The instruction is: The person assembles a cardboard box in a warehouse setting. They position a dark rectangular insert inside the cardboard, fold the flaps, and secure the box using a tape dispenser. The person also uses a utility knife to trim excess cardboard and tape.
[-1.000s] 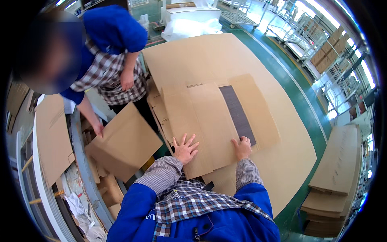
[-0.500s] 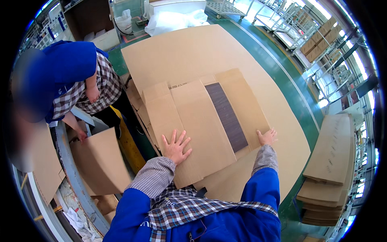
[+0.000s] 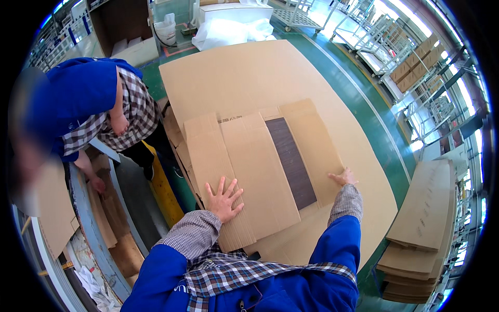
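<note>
A creased cardboard sheet (image 3: 254, 171) lies in front of me, its left and right panels folded inward over a dark wood-grain board (image 3: 292, 164). The board shows only as a strip between the panels. My left hand (image 3: 223, 200) rests flat with spread fingers on the left panel, near its close end. At the right panel's outer edge, my right hand (image 3: 344, 178) lies with fingers apart, the thumb pointing left onto the cardboard. Beneath all this is a much larger plain cardboard sheet (image 3: 234, 67).
On the left a co-worker (image 3: 114, 99) in blue leans over a grey metal frame (image 3: 96, 229). A yellow bar (image 3: 163, 182) runs beside it. Flat cardboard is stacked (image 3: 423, 208) at the right. Wheeled racks (image 3: 387, 62) and a white plastic bundle (image 3: 228, 32) stand farther back.
The co-worker's brown cardboard piece, raised over the frame before, is no longer up there. The view has shifted slightly. My hands stay on the folded cardboard in nearly the same places.
</note>
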Tool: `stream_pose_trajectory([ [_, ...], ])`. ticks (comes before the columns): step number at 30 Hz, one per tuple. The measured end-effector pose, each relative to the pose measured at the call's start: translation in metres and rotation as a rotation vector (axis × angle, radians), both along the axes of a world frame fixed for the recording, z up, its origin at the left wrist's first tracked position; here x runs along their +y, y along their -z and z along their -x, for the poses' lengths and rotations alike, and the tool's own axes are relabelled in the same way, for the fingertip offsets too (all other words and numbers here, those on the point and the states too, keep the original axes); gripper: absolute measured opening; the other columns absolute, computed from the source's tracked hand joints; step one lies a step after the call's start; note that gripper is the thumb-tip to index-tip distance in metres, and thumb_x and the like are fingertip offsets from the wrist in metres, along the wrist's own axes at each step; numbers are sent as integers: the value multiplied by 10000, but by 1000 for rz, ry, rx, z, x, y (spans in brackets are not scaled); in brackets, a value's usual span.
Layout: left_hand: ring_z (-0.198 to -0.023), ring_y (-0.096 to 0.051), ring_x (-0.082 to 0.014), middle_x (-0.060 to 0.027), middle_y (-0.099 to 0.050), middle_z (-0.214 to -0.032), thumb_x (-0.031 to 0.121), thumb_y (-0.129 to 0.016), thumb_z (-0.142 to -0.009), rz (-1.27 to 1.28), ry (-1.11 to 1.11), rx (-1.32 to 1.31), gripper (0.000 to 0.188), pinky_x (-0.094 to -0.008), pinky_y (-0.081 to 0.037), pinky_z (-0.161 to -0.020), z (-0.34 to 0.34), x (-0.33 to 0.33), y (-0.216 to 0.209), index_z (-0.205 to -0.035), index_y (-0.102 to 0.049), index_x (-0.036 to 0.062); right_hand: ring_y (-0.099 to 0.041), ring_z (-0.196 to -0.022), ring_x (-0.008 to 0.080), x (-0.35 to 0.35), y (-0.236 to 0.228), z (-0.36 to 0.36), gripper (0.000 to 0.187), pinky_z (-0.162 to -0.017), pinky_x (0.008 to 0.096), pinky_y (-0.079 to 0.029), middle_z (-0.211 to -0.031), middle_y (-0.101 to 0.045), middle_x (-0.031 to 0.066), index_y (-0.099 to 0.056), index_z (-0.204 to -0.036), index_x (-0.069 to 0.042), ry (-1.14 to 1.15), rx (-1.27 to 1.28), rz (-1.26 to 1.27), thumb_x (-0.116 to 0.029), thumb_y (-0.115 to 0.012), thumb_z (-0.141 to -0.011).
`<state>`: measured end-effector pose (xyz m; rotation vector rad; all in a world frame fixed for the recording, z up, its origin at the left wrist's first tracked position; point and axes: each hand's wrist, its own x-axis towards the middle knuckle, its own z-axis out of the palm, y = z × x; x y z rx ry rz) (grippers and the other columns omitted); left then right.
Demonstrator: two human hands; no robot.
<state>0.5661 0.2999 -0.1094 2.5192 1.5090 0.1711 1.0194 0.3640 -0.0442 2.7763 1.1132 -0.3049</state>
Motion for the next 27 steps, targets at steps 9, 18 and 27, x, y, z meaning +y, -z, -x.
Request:
stream_pose_trajectory([
  [9,-1324,-30,-306,-13,-168,-1434,533,-374,-816,10,-1,24,516,-694,18,-936,1,-2,-4,-1260,-431,278,-609,-707,219,-29,-42,53,328,-663,313,-482,-806,-645,112,-622,-960,-27,-506,799,-206,-124,-712,-660],
  [18,-1317,-60,-307,-6,-180,-1429,516,-397,-808,-4,19,25,506,-683,2,-944,0,3,-6,-1249,-444,272,-549,-930,328,-61,53,165,603,-766,407,-450,-1013,-543,190,-259,-1285,61,-884,227,-9,-174,-470,-771],
  [27,-1311,-109,-297,-3,-214,-1419,504,-412,-812,-32,4,16,497,-678,-30,-944,0,2,-1,-1243,-450,260,-431,-1083,331,-55,41,139,684,-910,442,-340,-1144,-464,186,-362,-1296,-100,-872,362,6,-458,-575,-753],
])
